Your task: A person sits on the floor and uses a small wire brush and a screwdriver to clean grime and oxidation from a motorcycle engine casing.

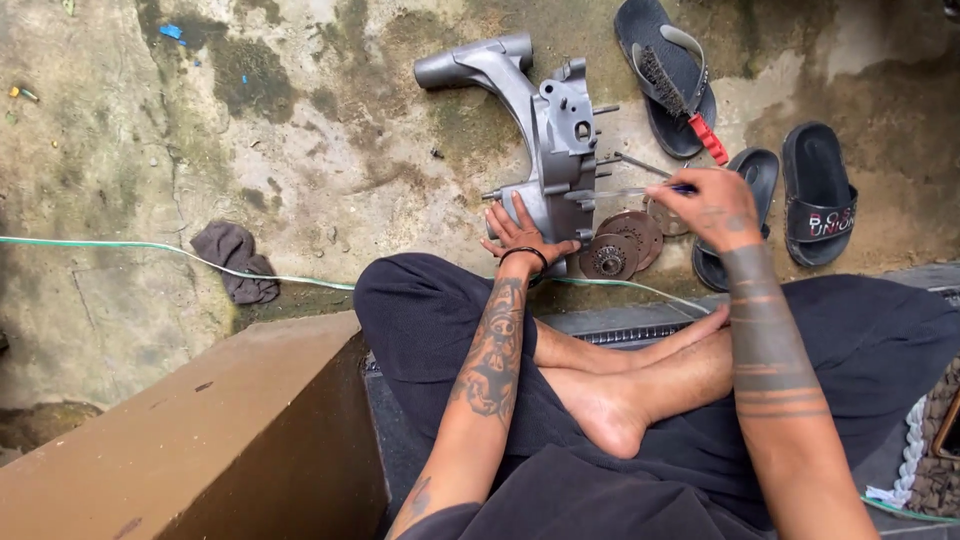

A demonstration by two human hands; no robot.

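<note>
At the centre of the frame, a grey metal casing (pixel 545 140) lies on the stained concrete floor (pixel 320 150), its arm reaching toward the upper middle. The left hand (pixel 520 232) lies flat and open against the casing's lower edge, fingers spread, gripping nothing. The right hand (pixel 712 205), right of centre, is closed on a thin tool (pixel 625 192) with a blue handle; its tip points left and meets the casing's right side. Two rusty discs (pixel 622 243) lie on the floor just below the tool, beside the casing. A wire brush (pixel 672 95) with a red handle rests on a sandal (pixel 665 75) at the upper right. A dark rag (pixel 237 260) lies at left by a green hose (pixel 150 247).
</note>
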